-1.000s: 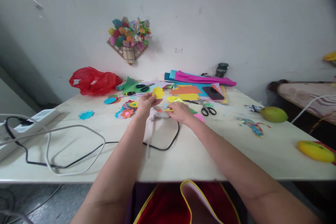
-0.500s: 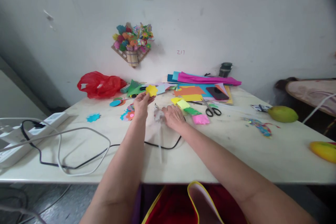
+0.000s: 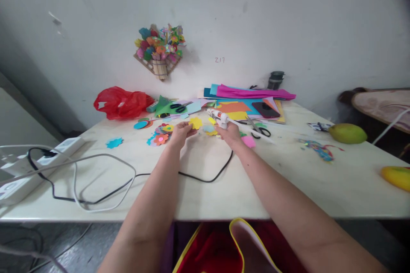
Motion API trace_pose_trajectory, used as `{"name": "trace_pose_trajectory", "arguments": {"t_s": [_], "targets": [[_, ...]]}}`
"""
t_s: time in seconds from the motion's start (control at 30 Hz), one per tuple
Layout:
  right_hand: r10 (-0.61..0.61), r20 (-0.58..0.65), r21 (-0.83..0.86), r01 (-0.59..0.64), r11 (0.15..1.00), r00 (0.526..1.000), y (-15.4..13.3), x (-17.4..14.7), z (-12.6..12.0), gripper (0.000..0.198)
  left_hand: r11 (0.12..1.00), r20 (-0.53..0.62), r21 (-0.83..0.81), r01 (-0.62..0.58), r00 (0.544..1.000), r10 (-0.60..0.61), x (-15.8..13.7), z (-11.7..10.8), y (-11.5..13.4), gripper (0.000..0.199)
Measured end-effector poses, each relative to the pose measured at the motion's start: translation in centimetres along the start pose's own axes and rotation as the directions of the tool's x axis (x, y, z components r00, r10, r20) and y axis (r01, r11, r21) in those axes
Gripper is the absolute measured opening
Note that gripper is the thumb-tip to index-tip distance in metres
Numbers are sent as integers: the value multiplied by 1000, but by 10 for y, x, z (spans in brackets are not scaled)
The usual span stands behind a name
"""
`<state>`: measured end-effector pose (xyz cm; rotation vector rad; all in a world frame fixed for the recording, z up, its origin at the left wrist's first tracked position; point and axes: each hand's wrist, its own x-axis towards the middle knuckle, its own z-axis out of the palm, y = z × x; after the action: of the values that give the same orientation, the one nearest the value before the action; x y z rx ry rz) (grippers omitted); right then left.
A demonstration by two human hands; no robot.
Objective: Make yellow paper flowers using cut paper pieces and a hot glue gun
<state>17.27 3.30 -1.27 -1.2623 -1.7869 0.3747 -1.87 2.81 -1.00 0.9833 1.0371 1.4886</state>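
My left hand (image 3: 182,133) pinches a yellow flower cutout (image 3: 195,123) by its edge, just above the table. A white glue gun (image 3: 219,117) is gripped in my right hand (image 3: 229,134), its nozzle pointing to the upper left, toward the yellow cutout but apart from it. The clear glue stick (image 3: 253,131) juts out behind it to the right. Under and between my hands lies another flower cutout (image 3: 210,129) in pale blue and yellow. Beside my left hand sits a group of layered flower cutouts (image 3: 160,138) in orange, blue and yellow.
Scissors (image 3: 260,130) and a pink packet (image 3: 248,141) lie right of my right hand. Coloured sheets (image 3: 232,106) and a phone (image 3: 265,110) are behind. A black cable (image 3: 205,180) crosses the table from the power strip (image 3: 41,166). A red plastic bag (image 3: 123,103) stands back left.
My right hand has picked up the glue gun from the table and raised it, turning its nozzle leftward. The yellow flower cutout in my left hand has moved right and lower.
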Motion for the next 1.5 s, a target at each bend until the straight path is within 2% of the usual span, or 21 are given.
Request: {"name": "trace_pose_trajectory", "arguments": {"t_s": [0.1,0.23,0.33,0.47,0.8,0.97,1.13,1.5], "targets": [[148,72,228,-161,960,986,-4,0,-9,32,997,2,-3,83,997,-83,1,-4,-6,10],[135,176,336,-188,923,975,-10,1,-18,31,995,60,-22,100,993,-98,3,-10,-10,7],[124,228,284,-187,940,966,-12,0,-19,31,995,83,-41,86,993,-82,3,-12,-10,8],[174,276,215,-237,948,945,-14,0,-20,34,996,87,-61,66,994,-61,2,-12,-10,10],[157,351,192,-235,953,923,-17,-1,-24,39,997,161,-51,57,986,-48,0,-15,-11,14],[168,355,114,-221,969,919,-18,0,-23,32,996,189,-47,73,980,-63,1,-14,-10,15],[189,353,62,-224,973,916,-16,1,-21,32,989,156,-66,131,980,-120,-2,-12,-7,16],[204,359,-8,-215,976,911,-17,1,-21,33,991,174,-50,127,978,-116,-4,-11,-4,14]]}}
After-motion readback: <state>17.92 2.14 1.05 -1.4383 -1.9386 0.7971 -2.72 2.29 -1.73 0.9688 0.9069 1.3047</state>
